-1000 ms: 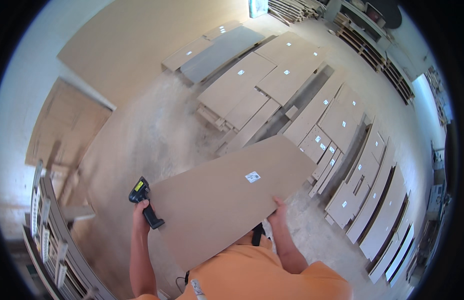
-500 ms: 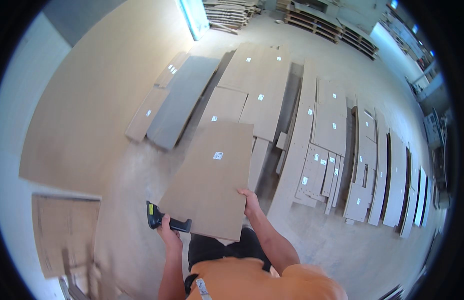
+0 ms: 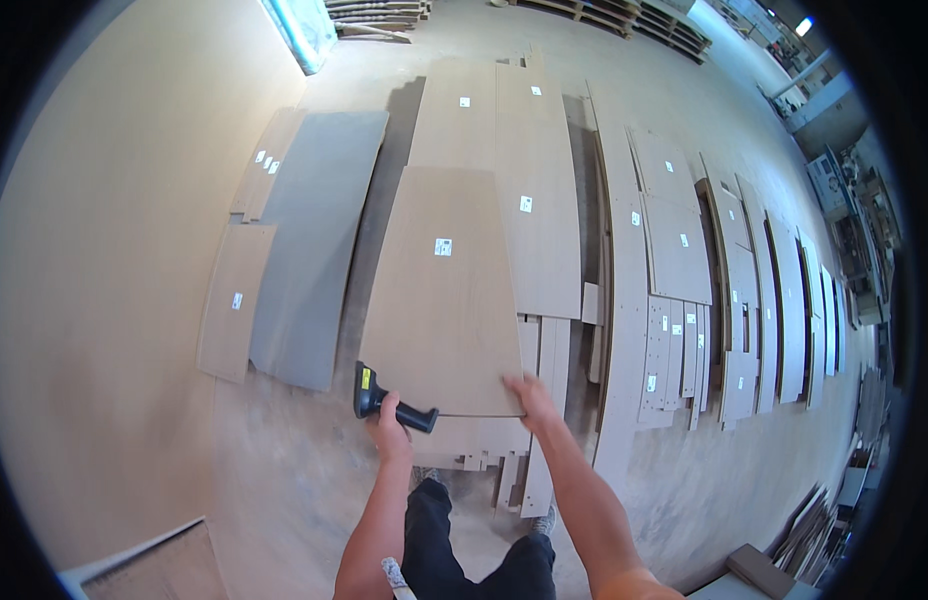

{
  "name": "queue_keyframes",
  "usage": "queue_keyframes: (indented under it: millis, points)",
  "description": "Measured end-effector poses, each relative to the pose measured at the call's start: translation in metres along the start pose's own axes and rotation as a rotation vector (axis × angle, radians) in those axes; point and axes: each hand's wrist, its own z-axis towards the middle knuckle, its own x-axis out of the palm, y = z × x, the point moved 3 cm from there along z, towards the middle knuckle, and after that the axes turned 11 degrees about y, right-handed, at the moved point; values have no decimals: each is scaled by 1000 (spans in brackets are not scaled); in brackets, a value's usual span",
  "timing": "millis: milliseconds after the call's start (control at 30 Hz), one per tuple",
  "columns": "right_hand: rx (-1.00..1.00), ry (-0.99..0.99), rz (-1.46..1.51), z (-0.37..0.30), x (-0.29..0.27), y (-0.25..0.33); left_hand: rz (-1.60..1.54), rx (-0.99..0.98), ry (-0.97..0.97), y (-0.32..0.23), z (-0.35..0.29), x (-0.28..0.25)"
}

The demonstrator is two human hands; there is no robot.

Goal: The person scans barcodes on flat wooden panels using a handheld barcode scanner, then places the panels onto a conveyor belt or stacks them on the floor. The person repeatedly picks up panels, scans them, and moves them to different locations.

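Note:
A large light-brown wood panel (image 3: 439, 310) with a small white label lies over the stack of boards in front of me, its near edge toward my legs. My left hand (image 3: 389, 430) is closed round the handle of a black handheld barcode scanner (image 3: 414, 415) with a yellow sticker, at the panel's near left corner. Whether its fingers also bear the panel from below is hidden. At the near right corner my right hand (image 3: 530, 398) grips the panel's edge, slightly blurred. Beneath lie other labelled boards (image 3: 544, 230) and narrow strips (image 3: 549, 400).
A grey panel (image 3: 319, 240) and smaller brown boards (image 3: 234, 300) lie to the left. Rows of labelled boards (image 3: 674, 250) stretch to the right. Pallets (image 3: 624, 15) stand at the back. A big plain brown sheet (image 3: 114, 280) fills the far left.
The wood panel has moved forward and down, away from my body, onto the stack. Both hands went with it, the scanner staying in my left. My view has shifted too.

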Motion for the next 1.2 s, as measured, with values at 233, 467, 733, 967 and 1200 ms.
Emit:
queue_keyframes:
  millis: [233, 467, 733, 967, 1200]
  points:
    - [45, 20, -60, 24, 7, 23, 171, -33, 249, -50, 60, 47]
    - [-368, 135, 97, 96, 50, 166, 506, 152, 610, -176, 117, 148]
    - [-362, 133, -547, -5, 34, -33, 667, -310, 623, -25, -2, 36]
    - [174, 159, -1051, -268, -165, -359, 461, -759, 574, 182, -248, -100]
    - [122, -321, 55, -558, -441, -453, 1192, -716, 1096, 308, -509, 20]
